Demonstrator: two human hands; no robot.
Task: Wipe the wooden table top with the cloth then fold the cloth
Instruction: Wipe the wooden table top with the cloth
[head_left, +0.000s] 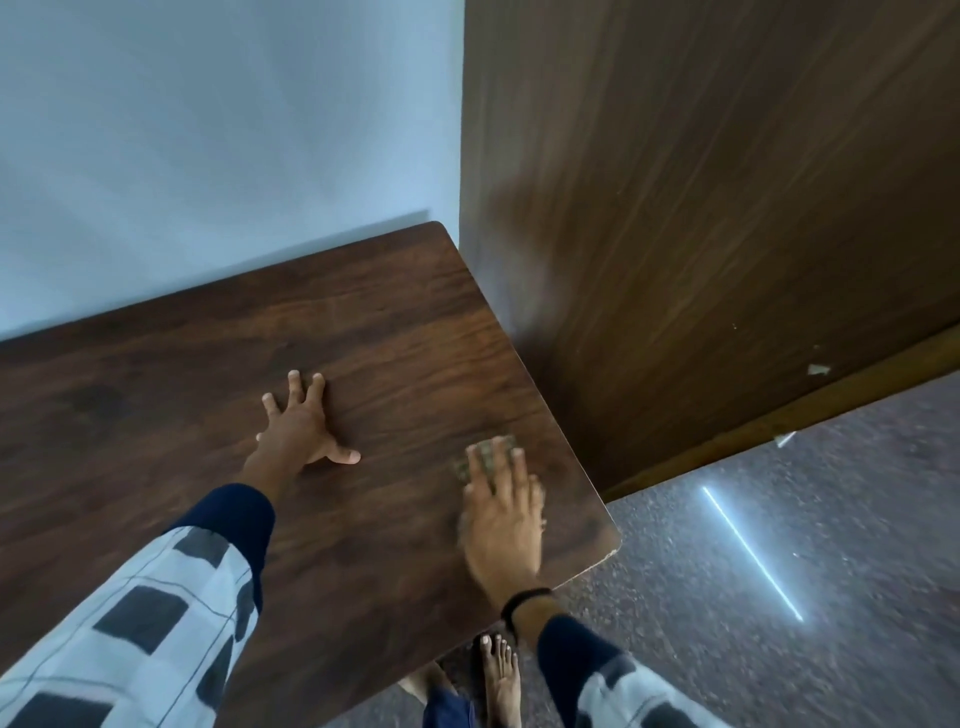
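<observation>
Head cam, nearest first: right hand (501, 514) lies flat, fingers straight, pressing the small greenish cloth (485, 456) nr the wooden table top's (156, 415) right front corner (blurred, so prob. mid-stroke). Left hand (298, 426), further in, rests flat w/ fingers spread, holding nothing. Wiping looks underway; folding not begun. Count: one cloth, one table, two hands. Beyond: pale wall (208, 130), wooden panel (675, 208).
</observation>
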